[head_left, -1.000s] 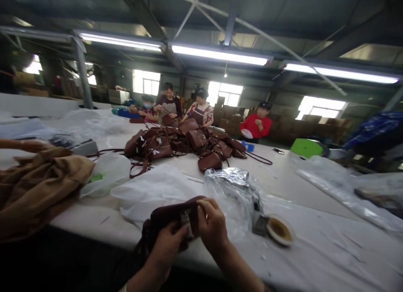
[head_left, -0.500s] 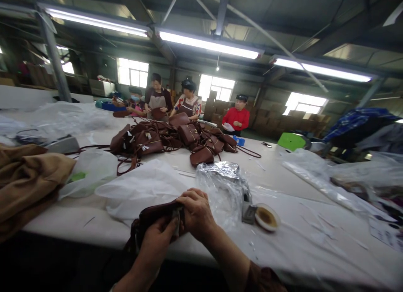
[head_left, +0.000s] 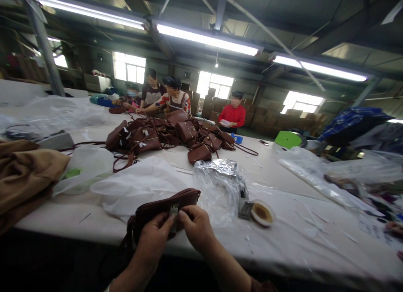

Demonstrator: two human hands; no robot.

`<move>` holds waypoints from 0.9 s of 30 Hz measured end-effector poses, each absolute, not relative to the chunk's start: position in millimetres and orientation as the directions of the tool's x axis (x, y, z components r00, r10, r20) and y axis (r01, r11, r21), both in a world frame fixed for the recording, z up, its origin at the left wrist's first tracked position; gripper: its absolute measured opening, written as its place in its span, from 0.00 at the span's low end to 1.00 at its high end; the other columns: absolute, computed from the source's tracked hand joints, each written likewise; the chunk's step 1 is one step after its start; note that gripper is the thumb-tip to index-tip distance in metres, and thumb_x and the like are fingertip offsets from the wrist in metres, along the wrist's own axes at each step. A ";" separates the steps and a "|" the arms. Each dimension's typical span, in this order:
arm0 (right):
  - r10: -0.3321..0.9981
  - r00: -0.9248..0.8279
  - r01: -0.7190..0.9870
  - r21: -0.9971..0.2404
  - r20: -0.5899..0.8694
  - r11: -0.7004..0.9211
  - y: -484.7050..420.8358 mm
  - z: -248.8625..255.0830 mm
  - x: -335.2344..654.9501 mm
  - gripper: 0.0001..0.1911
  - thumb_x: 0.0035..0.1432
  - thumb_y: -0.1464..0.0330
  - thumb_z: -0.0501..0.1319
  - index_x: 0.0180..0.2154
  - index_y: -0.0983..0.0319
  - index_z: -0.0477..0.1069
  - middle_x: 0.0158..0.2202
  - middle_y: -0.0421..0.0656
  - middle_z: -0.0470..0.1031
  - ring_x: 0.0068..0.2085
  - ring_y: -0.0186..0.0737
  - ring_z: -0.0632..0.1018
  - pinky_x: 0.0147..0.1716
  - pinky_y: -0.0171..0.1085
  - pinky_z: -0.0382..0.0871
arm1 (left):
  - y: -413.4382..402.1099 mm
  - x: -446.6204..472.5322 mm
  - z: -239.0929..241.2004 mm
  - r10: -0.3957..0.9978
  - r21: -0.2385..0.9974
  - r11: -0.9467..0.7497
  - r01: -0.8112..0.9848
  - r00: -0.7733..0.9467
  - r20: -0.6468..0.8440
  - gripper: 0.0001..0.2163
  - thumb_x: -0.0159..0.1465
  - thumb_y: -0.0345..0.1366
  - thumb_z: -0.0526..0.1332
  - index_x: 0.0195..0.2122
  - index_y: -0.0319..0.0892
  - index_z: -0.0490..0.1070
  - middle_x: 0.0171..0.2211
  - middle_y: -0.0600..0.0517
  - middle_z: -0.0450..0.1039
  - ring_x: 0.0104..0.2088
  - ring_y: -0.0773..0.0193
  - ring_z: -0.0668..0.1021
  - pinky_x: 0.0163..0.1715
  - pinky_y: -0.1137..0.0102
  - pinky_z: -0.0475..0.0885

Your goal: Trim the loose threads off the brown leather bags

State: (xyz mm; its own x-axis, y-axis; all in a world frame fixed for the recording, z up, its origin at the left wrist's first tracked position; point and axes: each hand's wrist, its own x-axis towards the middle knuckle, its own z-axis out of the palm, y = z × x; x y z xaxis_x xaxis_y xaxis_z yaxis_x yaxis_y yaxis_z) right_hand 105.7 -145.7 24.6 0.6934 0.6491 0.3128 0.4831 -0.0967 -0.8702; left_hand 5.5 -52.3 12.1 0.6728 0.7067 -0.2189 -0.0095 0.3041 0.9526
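Note:
Near the table's front edge I have a small dark brown leather handbag (head_left: 157, 204), tilted, with its strap hanging at the left end. My left hand (head_left: 155, 237) is closed on the bag's lower front, thumb on top. Beside that thumb a small greyish strip (head_left: 174, 211) stands against the bag's front, around the clasp area. My right hand (head_left: 197, 228) is closed in a pinch close to the strip, at the bag's right side. Whatever lies between its fingertips is too small to make out. White wrapping sheet (head_left: 138, 187) lies just behind the bag.
A heap of brown handbags (head_left: 151, 136) covers the table's middle. Clear plastic wrap (head_left: 215, 191), a grey metal block (head_left: 244, 209) and a round dish with brown contents (head_left: 262, 212) are to the right. Tan cloth (head_left: 28, 174) lies left. Several people stand across the table.
My right hand has let go of the bag's upper edge and come down to its front beside the strip. My left hand keeps its grip. The view has shifted slightly.

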 end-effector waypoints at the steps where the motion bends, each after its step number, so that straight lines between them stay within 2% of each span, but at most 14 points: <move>1: 0.662 0.704 0.421 -0.902 0.259 -0.095 -141.6 21.6 105.1 0.09 0.56 0.67 0.60 0.29 0.63 0.78 0.27 0.43 0.77 0.30 0.39 0.77 0.30 0.33 0.69 | -52.6 5.8 12.9 0.712 0.955 0.296 -0.012 0.669 -0.212 0.23 0.48 0.50 0.71 0.39 0.37 0.78 0.31 0.48 0.80 0.33 0.58 0.80 0.33 0.70 0.75; 6: 0.644 0.761 0.125 -0.992 0.075 -0.033 -122.4 19.2 105.8 0.10 0.51 0.66 0.62 0.26 0.65 0.78 0.21 0.41 0.76 0.23 0.37 0.74 0.22 0.32 0.68 | -51.1 5.9 13.2 0.737 0.968 0.251 -0.002 0.649 -0.190 0.20 0.51 0.48 0.70 0.38 0.37 0.77 0.29 0.49 0.79 0.32 0.58 0.80 0.32 0.70 0.75; 9: 0.613 0.789 0.043 -0.999 0.028 -0.009 -117.6 20.5 105.1 0.10 0.48 0.65 0.63 0.24 0.65 0.77 0.19 0.41 0.74 0.22 0.36 0.73 0.20 0.31 0.67 | -48.5 5.4 10.3 0.726 0.968 0.252 -0.014 0.664 -0.179 0.21 0.52 0.48 0.69 0.41 0.37 0.77 0.33 0.47 0.80 0.36 0.56 0.80 0.35 0.68 0.76; 13: 0.603 0.798 -0.029 -1.000 -0.023 0.000 -116.6 18.8 103.7 0.11 0.48 0.63 0.63 0.24 0.65 0.77 0.17 0.40 0.72 0.20 0.36 0.72 0.19 0.32 0.66 | -47.6 6.3 8.4 0.704 0.938 0.342 -0.061 0.678 -0.213 0.22 0.53 0.47 0.69 0.44 0.38 0.76 0.41 0.45 0.79 0.41 0.53 0.79 0.36 0.66 0.77; 15: 0.587 0.810 0.037 -0.999 0.022 -0.013 -117.1 18.3 104.0 0.11 0.50 0.64 0.62 0.24 0.65 0.77 0.18 0.40 0.73 0.21 0.37 0.73 0.21 0.33 0.66 | -48.7 7.1 10.2 0.686 0.920 0.386 -0.061 0.686 -0.243 0.22 0.52 0.46 0.69 0.44 0.38 0.75 0.40 0.45 0.79 0.41 0.53 0.79 0.36 0.66 0.77; 19: 0.543 0.777 0.391 -0.920 0.318 -0.021 -118.9 21.8 105.5 0.10 0.53 0.68 0.61 0.24 0.62 0.78 0.24 0.41 0.74 0.29 0.37 0.74 0.30 0.33 0.67 | -50.1 8.4 16.3 0.685 0.913 0.404 -0.053 0.679 -0.263 0.22 0.50 0.46 0.71 0.42 0.37 0.76 0.38 0.46 0.80 0.38 0.56 0.80 0.35 0.68 0.76; 21: 0.546 0.726 0.499 -0.867 0.418 0.000 -120.0 24.7 105.9 0.10 0.55 0.70 0.60 0.24 0.62 0.77 0.25 0.41 0.73 0.31 0.37 0.74 0.33 0.33 0.67 | -49.5 9.1 17.8 0.708 0.917 0.395 -0.054 0.654 -0.267 0.22 0.48 0.46 0.72 0.40 0.38 0.77 0.38 0.46 0.80 0.37 0.57 0.80 0.33 0.70 0.76; 24: 0.548 0.710 0.529 -0.849 0.442 0.000 -123.8 26.2 105.9 0.11 0.58 0.69 0.58 0.27 0.62 0.77 0.27 0.41 0.74 0.32 0.37 0.75 0.34 0.34 0.67 | -47.8 10.5 16.7 0.722 0.913 0.404 -0.062 0.634 -0.276 0.21 0.45 0.46 0.73 0.37 0.39 0.78 0.38 0.47 0.80 0.35 0.58 0.80 0.31 0.71 0.76; 27: 0.568 0.737 0.492 -0.867 0.367 -0.078 -131.2 20.5 104.7 0.12 0.59 0.66 0.58 0.28 0.63 0.76 0.28 0.42 0.76 0.31 0.38 0.75 0.32 0.34 0.66 | -47.2 11.8 14.7 0.728 0.900 0.427 -0.090 0.624 -0.283 0.19 0.45 0.44 0.73 0.36 0.39 0.79 0.36 0.48 0.80 0.35 0.57 0.80 0.32 0.70 0.76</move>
